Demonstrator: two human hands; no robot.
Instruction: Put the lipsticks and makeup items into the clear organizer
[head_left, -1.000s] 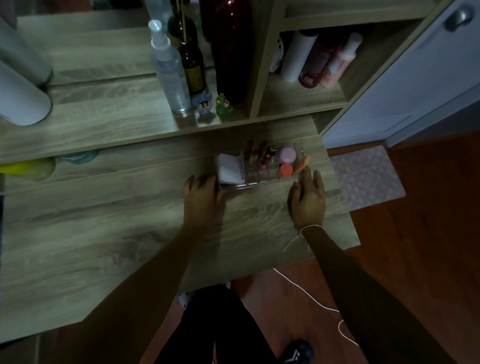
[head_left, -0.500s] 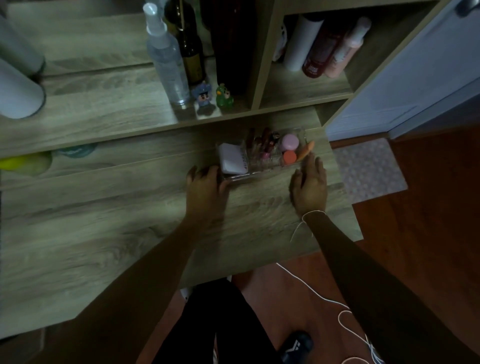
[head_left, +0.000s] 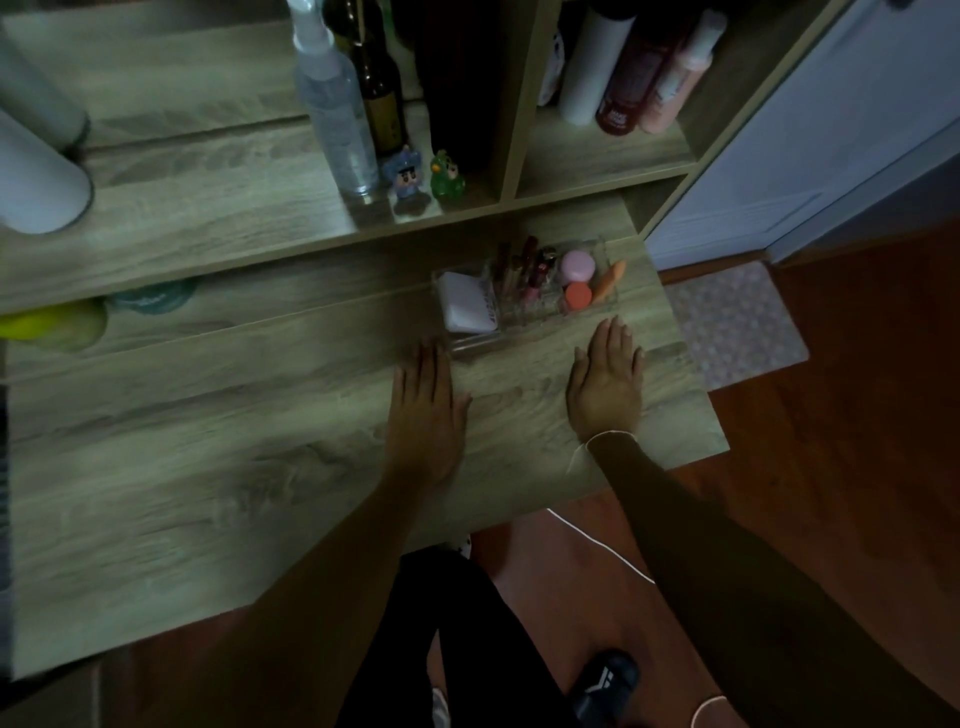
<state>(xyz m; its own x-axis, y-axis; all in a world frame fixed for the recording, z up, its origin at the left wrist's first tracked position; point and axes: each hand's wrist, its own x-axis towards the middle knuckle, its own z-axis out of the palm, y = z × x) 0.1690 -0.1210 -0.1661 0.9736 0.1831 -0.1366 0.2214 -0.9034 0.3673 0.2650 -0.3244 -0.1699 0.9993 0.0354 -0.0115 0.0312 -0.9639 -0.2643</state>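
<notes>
The clear organizer (head_left: 475, 347) stands near the desk's back right corner. Inside it are a white compact (head_left: 465, 309), several upright lipsticks (head_left: 527, 270), a pink jar (head_left: 577, 266), a small orange-lidded jar (head_left: 578, 296) and an orange sponge (head_left: 610, 280). My left hand (head_left: 425, 410) lies flat on the desk just in front of the organizer's left end, fingertips close to it. Flat on the desk below the organizer's right end rests my right hand (head_left: 607, 382), a short gap away. Both hands hold nothing.
A spray bottle (head_left: 337, 104), a dark bottle (head_left: 382, 88) and two small figurines (head_left: 447, 176) stand on the raised shelf behind. More bottles (head_left: 631, 73) fill the right cubby. The desk's right edge (head_left: 691, 364) drops to a mat (head_left: 737, 322) and wooden floor.
Both hands have let go of the organizer's sides and drawn back toward me, now lying flat on the desk. The organizer stays in place.
</notes>
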